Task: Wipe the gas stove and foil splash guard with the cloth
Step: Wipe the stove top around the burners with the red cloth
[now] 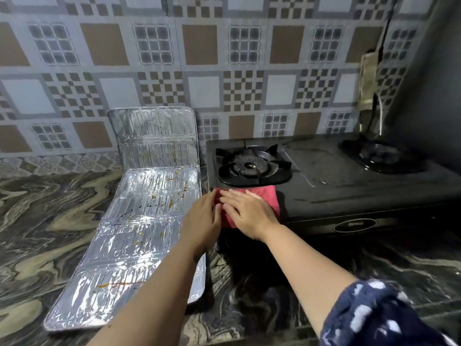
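A black two-burner gas stove (336,181) stands on the counter against the tiled wall. A red cloth (270,199) lies on the stove's front left corner, below the left burner (250,166). My right hand (247,213) presses flat on the cloth with fingers spread. My left hand (203,221) rests beside it at the stove's left edge, fingertips touching the cloth's left side. The foil splash guard (139,221) lies left of the stove, its far panel leaning up the wall, with orange and dark spatter on it.
The marbled stone counter (45,221) stretches left and in front. The right burner (381,156) is dark at the far right, with a hose and cord hanging above it on the wall. A patterned sleeve covers my right upper arm.
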Motion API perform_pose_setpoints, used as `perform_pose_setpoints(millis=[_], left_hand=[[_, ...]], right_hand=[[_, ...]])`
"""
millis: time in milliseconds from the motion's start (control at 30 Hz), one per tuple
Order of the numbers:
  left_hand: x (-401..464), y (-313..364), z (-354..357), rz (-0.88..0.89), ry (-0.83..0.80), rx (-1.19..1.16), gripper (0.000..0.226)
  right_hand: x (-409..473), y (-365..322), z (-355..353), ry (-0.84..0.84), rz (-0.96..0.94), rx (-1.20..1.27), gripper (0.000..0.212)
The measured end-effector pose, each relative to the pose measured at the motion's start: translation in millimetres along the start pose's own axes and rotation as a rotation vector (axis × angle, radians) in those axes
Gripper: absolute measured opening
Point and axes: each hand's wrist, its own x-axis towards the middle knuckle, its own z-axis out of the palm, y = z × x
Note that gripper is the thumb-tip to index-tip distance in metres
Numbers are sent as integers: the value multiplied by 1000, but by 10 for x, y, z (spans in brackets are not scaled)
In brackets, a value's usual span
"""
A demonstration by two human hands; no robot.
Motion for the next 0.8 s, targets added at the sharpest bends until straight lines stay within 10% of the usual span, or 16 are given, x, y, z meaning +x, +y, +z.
perform_pose_setpoints(millis=[800], left_hand=[[213,337,-33,167,-77,430,36]], right_hand=[[-212,511,-293,-97,268,-130,46]])
